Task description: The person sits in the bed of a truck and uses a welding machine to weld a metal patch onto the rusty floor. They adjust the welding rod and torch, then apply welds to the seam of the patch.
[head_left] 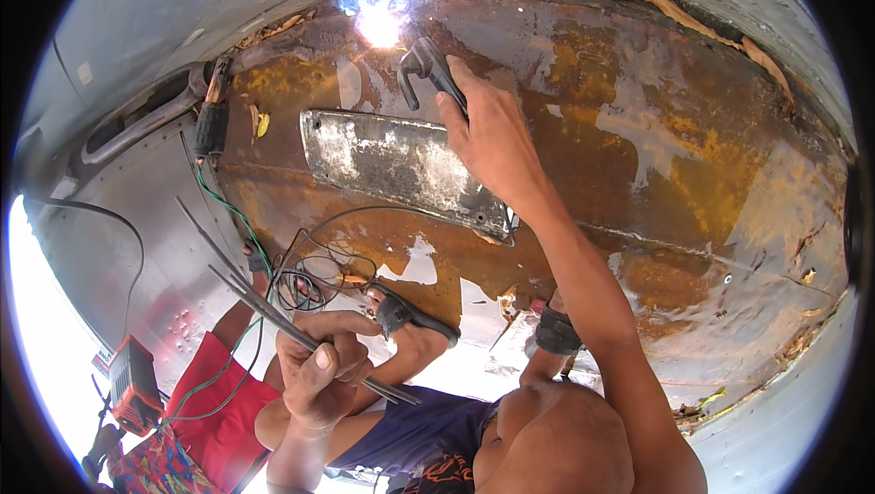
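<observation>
My right hand reaches far forward and is closed around a black welding electrode holder. Just beyond its jaws a bright welding arc glows with bluish smoke, where the rusty floor meets the grey wall. Glare hides the electrode's tip. My left hand, near the bottom, is closed on a bundle of grey welding rods slanting up to the left. Beneath my right wrist lies a worn, whitish metal plate on the rusty sheet-metal floor.
A thin black cable lies coiled near sandalled feet. At left are a clamp-like tool with a green wire and a red-and-black box. A person in red shorts is close by. Dry leaves line the far edge.
</observation>
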Tool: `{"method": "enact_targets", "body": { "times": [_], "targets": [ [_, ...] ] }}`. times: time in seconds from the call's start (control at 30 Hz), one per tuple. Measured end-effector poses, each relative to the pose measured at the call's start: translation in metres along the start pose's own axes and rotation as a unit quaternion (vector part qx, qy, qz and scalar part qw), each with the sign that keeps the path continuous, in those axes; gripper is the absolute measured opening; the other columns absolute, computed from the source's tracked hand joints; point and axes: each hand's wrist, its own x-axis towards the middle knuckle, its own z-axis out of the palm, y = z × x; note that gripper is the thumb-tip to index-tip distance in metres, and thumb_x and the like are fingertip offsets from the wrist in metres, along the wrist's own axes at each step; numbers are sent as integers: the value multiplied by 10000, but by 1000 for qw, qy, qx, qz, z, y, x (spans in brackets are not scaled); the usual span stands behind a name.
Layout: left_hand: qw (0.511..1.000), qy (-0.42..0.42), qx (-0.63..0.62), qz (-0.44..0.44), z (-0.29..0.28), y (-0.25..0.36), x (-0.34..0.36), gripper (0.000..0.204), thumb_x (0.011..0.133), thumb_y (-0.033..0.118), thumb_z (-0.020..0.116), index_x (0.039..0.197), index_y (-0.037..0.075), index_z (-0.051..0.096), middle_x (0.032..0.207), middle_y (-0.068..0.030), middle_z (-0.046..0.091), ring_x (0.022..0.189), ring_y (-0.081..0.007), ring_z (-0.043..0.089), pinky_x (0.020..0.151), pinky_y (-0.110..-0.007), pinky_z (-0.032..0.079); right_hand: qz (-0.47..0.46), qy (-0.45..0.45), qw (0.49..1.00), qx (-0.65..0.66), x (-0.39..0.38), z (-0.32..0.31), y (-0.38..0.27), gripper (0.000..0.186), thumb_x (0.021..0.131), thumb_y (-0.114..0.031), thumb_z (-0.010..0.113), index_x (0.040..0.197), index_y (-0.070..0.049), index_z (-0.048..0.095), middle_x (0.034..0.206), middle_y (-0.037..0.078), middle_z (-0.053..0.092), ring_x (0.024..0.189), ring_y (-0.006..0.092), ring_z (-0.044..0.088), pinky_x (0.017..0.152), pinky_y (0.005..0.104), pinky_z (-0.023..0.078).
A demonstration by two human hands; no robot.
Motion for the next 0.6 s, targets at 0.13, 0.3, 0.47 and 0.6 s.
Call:
{"method": "enact_targets", "body": {
  "times": [0.13, 0.3, 0.47, 0.6],
  "targets": [
    [999, -1, 17, -33, -13, -23, -3, 486, 965, 257, 613, 1111, -200, 538, 605, 56, 278, 466, -28, 212, 407, -239, 153, 0, 2, 1000, -10, 0, 0, 0, 468, 962, -139, 559, 1350, 113, 485, 972, 328, 651, 824, 394, 675, 782, 442, 505],
    [998, 22, 5, -52, -16, -33, -3, 466, 965, 248, 607, 1119, -187, 543, 614, 66, 269, 471, -24, 211, 413, -227, 161, 8, -20, 1000, 7, 3, 0, 1, 437, 948, -73, 546, 1291, 186, 468, 1000, 341, 633, 903, 462, 637, 833, 498, 495],
    [997, 47, 4, -68, -20, -41, -8, 461, 959, 246, 612, 1115, -183, 547, 617, 66, 267, 477, -24, 218, 417, -223, 169, -3, 6, 1000, -5, 1, 1, 1, 468, 960, -130, 561, 1346, 124, 484, 996, 329, 652, 837, 396, 673, 799, 433, 505],
    [994, 68, -15, -84, -19, -42, -10, 463, 942, 234, 635, 1124, -186, 570, 611, 61, 328, 497, -27, 256, 443, -219, 187, 16, -12, 1000, -7, 1, 1, 0, 461, 959, -128, 563, 1335, 129, 490, 1033, 330, 649, 886, 412, 673, 827, 442, 501]
  ]
}}
